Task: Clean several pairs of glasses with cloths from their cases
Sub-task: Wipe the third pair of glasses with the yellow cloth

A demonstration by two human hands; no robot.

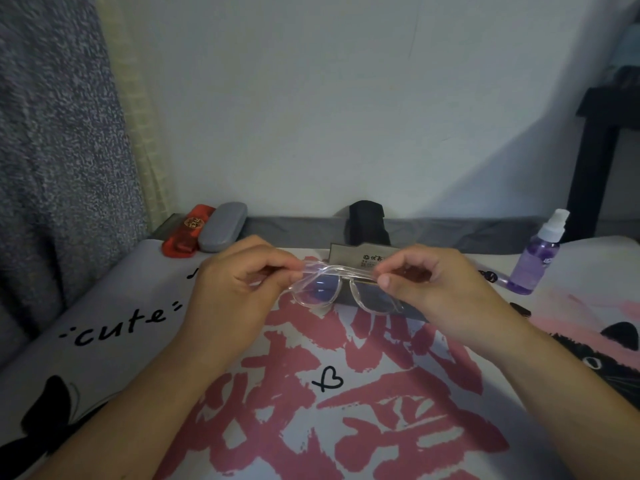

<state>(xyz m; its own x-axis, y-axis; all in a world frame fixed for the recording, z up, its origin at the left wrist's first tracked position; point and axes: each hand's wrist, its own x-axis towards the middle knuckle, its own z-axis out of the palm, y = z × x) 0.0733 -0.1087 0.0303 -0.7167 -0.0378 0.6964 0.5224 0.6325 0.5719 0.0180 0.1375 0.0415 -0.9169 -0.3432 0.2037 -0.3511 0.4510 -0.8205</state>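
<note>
A pair of clear-framed glasses hangs between my hands above the printed surface. My left hand pinches the frame's left end. At the frame's right end, my right hand grips with thumb and fingers. Under and behind the glasses lies a dark grey cleaning cloth with printed characters. A red glasses case and a grey glasses case lie side by side at the back left. An open black case stands at the back centre.
A purple spray bottle with a white nozzle stands at the right. The surface is a soft cover printed in pink and black. A grey speckled curtain hangs at the left, with dark furniture at the far right.
</note>
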